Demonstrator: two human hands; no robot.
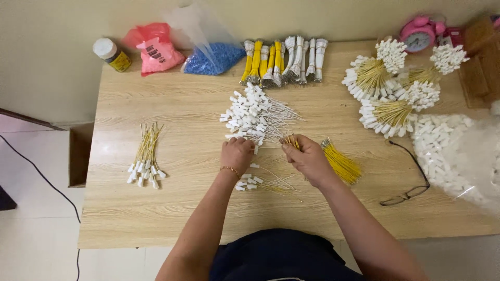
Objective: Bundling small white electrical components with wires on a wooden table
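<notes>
Hands worked mid-worktop (172,104): right hand (308,157) pinched thin yellow wires (339,163), light and springy, best gripped near the ends; left hand (237,153) seemingly closed on white-tagged wires (253,115).

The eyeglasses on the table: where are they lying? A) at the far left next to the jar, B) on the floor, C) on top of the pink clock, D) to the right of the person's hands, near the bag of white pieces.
D: the eyeglasses lie folded open on the table to the right of the right hand, beside the clear bag of white pieces.
</notes>
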